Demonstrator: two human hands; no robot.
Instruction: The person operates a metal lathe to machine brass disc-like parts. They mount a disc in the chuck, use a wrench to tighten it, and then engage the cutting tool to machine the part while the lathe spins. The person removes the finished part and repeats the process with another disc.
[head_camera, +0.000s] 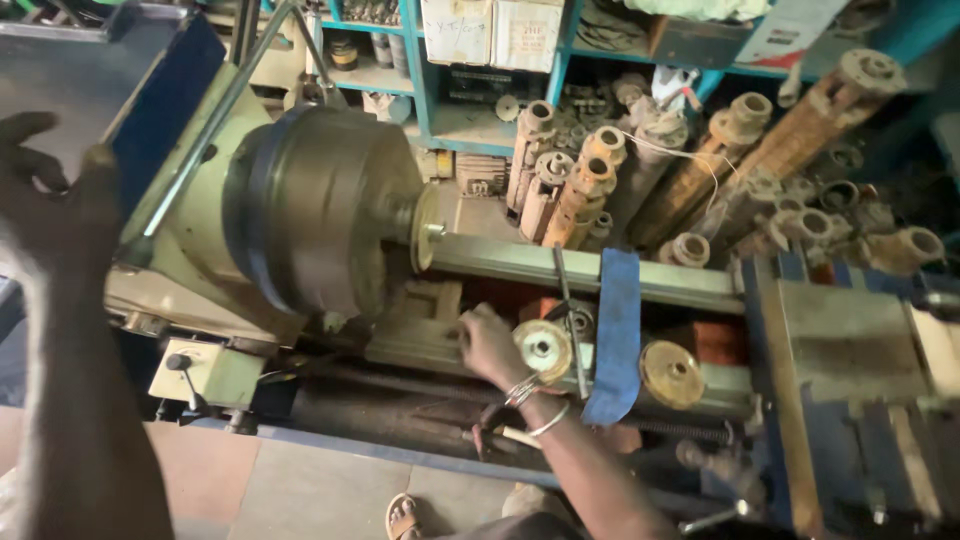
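Right hand (490, 345) — fingers curled on lathe carriage (420, 325), left of brass disc (543, 349); left hand (55, 190) — open, raised near chuck (310, 210).

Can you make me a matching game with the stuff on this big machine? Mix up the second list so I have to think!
Things:
1. cloth strip
2. big round drum
3. right hand
4. left hand

Clues:
A. dark and round, at the machine's left end
B. raised in the air at the picture's left edge
C. blue, draped over the machine bed
D. resting on the machine, bangles on its wrist

Pairs: 1-C, 2-A, 3-D, 4-B
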